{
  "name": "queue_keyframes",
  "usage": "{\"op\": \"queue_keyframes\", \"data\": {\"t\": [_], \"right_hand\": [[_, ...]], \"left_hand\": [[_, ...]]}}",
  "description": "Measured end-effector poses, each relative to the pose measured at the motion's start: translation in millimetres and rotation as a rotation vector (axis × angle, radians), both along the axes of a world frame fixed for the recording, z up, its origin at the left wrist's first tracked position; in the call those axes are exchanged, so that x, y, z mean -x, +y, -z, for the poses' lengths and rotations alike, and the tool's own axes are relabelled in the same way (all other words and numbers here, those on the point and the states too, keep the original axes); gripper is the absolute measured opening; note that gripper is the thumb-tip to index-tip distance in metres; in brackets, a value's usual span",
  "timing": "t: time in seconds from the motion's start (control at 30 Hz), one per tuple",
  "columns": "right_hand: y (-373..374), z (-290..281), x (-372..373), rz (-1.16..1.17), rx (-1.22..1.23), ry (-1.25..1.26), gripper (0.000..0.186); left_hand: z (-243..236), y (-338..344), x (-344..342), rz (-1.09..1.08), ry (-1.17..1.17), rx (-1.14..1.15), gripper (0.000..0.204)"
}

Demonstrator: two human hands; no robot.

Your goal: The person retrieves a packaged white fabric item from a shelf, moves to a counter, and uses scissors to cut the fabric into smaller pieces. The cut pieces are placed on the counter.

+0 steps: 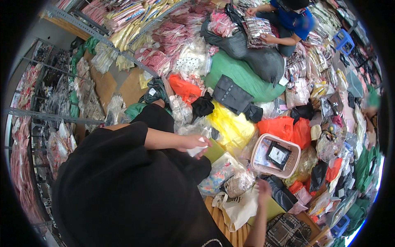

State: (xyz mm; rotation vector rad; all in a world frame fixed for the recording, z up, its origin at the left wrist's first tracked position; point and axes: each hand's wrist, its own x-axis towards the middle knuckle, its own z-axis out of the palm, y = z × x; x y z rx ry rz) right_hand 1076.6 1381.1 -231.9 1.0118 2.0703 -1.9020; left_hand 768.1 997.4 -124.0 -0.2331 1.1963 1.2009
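Observation:
My left hand [195, 145] is closed on a small white slip [196, 150], held over my dark-clad leg. My right hand [263, 192], smeared by motion, is above the right edge of a cream tote bag [240, 208]; its fingers cannot be made out. Just beyond the tote lie a clear plastic-wrapped bundle [240, 183] and a floral-patterned package [218, 173]. A pale pink basket [293, 162] holds a black plastic parcel [278, 155] with a white label.
Yellow [231, 127] and red plastic bags [275, 128] surround the basket. Large green [230, 74] and dark grey sacks [263, 61] lie farther off. A person [294, 24] in blue handles packaged garments at the far right. Metal shelving [53, 115] with wrapped clothes stands left.

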Motion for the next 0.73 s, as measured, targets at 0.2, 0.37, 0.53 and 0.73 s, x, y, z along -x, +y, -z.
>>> {"op": "queue_keyframes", "data": {"t": [0.2,0.37,0.53,0.73], "right_hand": [[-266.3,-52.1,253.8,-0.868,-0.327,0.220,0.022],[-453.5,-164.0,498.6,-0.538,-0.200,0.551,0.012],[-626.4,-303.3,755.6,-0.717,-0.179,1.135,0.013],[-641.3,-294.8,874.2,-1.486,-0.460,0.845,0.024]], "left_hand": [[0.8,-141.1,129.2,0.237,0.245,0.050,0.025],[9.8,-281.7,316.4,0.418,0.138,-0.101,0.027],[92.0,-437.3,490.8,0.697,-0.062,-0.415,0.028],[6.7,-597.1,469.6,-0.005,0.224,-0.500,0.024]]}}
